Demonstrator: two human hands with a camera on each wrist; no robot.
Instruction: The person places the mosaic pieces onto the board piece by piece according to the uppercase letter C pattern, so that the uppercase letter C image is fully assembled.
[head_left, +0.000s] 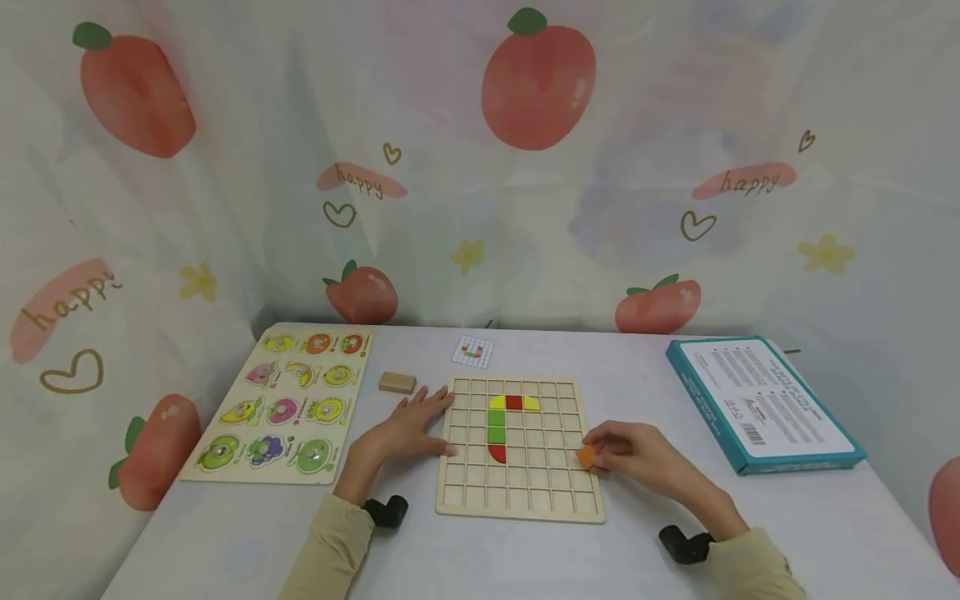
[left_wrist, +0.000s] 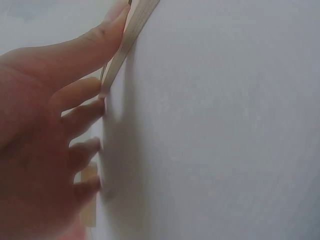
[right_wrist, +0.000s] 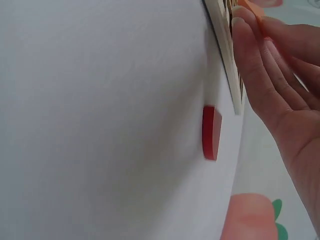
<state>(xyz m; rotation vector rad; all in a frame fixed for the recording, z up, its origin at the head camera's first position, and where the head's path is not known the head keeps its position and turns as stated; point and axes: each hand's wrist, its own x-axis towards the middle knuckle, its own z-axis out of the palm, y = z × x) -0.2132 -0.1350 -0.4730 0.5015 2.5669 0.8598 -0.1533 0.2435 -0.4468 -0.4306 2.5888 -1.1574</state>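
Note:
A wooden grid board (head_left: 517, 492) lies on the table, with red, yellow and green pieces set in its upper left squares, a green piece (head_left: 497, 435) among them. My left hand (head_left: 405, 431) is spread beside the board's left side; its thumb touches the edge, as the left wrist view also shows. At the right edge my right hand (head_left: 633, 454) pinches an orange piece (head_left: 586, 456) between thumb and fingers. In the right wrist view a red piece (right_wrist: 211, 133) sits on the table beside the board; the right hand hides that spot in the head view.
Left of the board are a fruit puzzle board (head_left: 288, 400) and a small wooden block (head_left: 397, 382). Behind it lies a pattern card (head_left: 473, 352). A teal-edged box (head_left: 765, 404) rests at the right. A printed cloth (head_left: 540, 217) hangs behind the table.

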